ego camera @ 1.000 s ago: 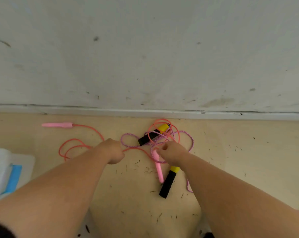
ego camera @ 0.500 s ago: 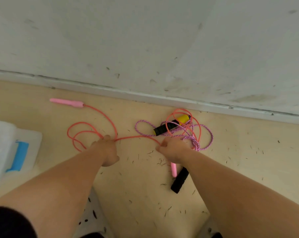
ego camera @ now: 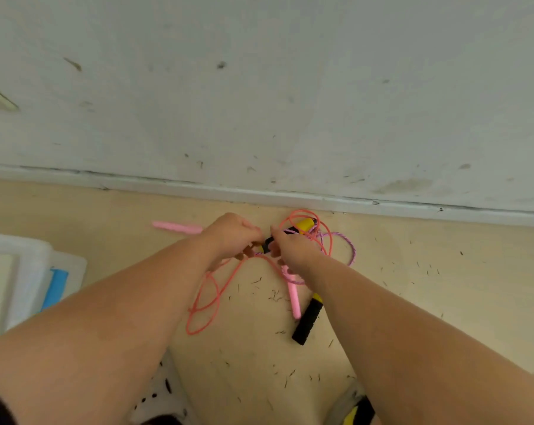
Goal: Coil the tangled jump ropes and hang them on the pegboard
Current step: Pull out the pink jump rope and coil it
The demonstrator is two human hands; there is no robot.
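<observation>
No legible text
The blue patch (ego camera: 55, 288) on the white plastic box (ego camera: 29, 256) at left is showing blurred — no lettering is reading.

Left hand (ego camera: 232, 236) and right hand (ego camera: 294, 250) together on tangled pink rope (ego camera: 302, 211)

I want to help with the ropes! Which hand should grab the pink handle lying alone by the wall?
Probably left. The left grip is right next to that pink handle; the right grip is on the far side, at the tangle. Both look busy with rope, though.
</observation>
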